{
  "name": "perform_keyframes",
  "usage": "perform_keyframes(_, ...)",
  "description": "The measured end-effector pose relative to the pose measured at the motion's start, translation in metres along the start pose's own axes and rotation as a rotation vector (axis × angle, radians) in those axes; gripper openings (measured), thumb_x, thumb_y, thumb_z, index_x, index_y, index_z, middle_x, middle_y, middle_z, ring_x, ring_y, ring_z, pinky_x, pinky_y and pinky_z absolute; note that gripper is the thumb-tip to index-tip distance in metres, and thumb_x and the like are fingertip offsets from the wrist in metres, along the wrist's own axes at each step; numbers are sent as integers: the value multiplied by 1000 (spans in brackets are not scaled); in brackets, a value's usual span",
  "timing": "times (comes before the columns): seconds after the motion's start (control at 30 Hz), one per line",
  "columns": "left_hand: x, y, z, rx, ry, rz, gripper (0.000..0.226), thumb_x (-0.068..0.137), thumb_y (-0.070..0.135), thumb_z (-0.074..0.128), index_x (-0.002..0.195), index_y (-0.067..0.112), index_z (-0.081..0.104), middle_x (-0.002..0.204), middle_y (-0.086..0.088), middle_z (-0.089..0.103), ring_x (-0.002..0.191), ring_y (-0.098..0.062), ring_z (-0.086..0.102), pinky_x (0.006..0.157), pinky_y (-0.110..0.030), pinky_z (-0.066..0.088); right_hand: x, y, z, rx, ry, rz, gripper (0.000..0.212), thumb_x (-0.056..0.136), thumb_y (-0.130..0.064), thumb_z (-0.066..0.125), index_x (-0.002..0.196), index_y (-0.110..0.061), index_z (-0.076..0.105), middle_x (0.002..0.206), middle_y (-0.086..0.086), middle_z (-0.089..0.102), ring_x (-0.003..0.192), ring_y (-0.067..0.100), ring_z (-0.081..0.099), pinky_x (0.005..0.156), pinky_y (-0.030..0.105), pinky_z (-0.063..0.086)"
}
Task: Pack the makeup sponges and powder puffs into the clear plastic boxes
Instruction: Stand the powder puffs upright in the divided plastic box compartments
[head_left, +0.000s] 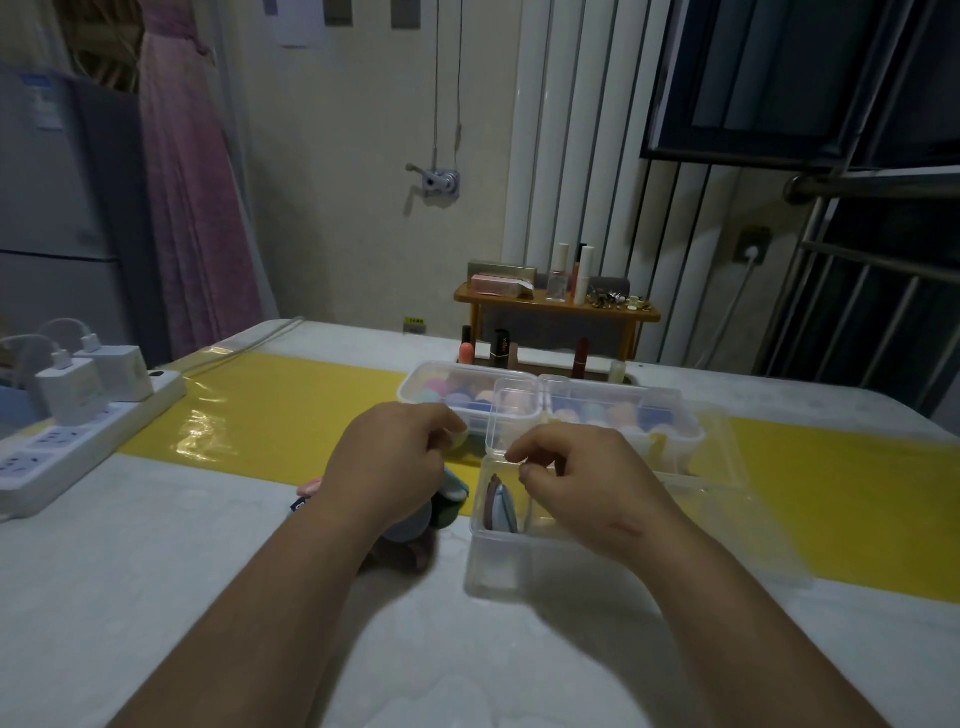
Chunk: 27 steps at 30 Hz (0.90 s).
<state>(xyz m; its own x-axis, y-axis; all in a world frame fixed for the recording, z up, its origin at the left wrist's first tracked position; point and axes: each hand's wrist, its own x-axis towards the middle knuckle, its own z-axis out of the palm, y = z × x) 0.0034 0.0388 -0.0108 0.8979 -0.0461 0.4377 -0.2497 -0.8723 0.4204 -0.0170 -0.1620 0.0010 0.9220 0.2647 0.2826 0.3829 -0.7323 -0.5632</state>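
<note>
As seen across the desk (156, 597): clear box (498, 566) near the middle. Beside it, left hand (387, 467), fingers (447, 423) curled round a green sponge (460, 441); right hand (587, 488) above the box, fingers nearly pinched, on what unclear. Two puffs (500, 501) upright in its left compartment.

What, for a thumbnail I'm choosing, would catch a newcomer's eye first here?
The two hands at centre draw the eye: the left hand over a heap of powder puffs, the right hand at the rim of the near clear box, where puffs stand on edge. Behind them, two clear boxes of pastel sponges sit on the yellow mat.
</note>
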Motion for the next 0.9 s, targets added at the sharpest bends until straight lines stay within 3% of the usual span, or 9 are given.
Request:
perform_keyframes(0.2, -1, 0, 0, 149, -61, 48, 37, 77, 26, 69, 113, 32, 71, 114, 6, 70, 108, -21, 58, 85, -29, 39, 0, 3, -4, 8, 81, -6, 22, 93, -23, 58, 103, -34, 73, 96, -18, 67, 81, -2, 57, 75, 19, 48)
perform_keyframes(0.37, 2, -5, 4, 352, -64, 182, 38, 73, 54, 64, 108, 40, 67, 102, 13, 70, 103, -16, 58, 75, -32, 26, 0, 2, -3, 23, 89, -14, 21, 93, -23, 57, 104, -34, 73, 96, -17, 67, 83, 0, 58, 78, 24, 52)
perform_keyframes(0.5, 1, -6, 7, 424, -79, 210, 33, 73, 55, 63, 101, 38, 64, 101, 13, 68, 100, -17, 55, 74, -33, 27, 0, 2, -2, 12, 83, -18, 21, 94, -24, 57, 105, -33, 72, 96, -16, 67, 83, 1, 58, 77, 23, 52)
perform_keyframes(0.63, 1, -7, 10, 463, -124, 210, 33, 77, 50, 63, 107, 36, 64, 109, 13, 65, 105, -18, 53, 74, -34, 27, 0, 2, -2, 11, 84, -17, 21, 94, -24, 56, 106, -32, 72, 98, -14, 67, 82, 2, 58, 78, 24, 52)
perform_keyframes(0.9, 2, -3, 9, 442, -8, 215, 23, 90, 54, 57, 101, 39, 72, 97, 11, 69, 100, -16, 53, 74, -33, 24, -2, 2, -2, 21, 78, -20, 20, 94, -25, 57, 105, -33, 72, 97, -16, 67, 84, 1, 58, 77, 22, 52)
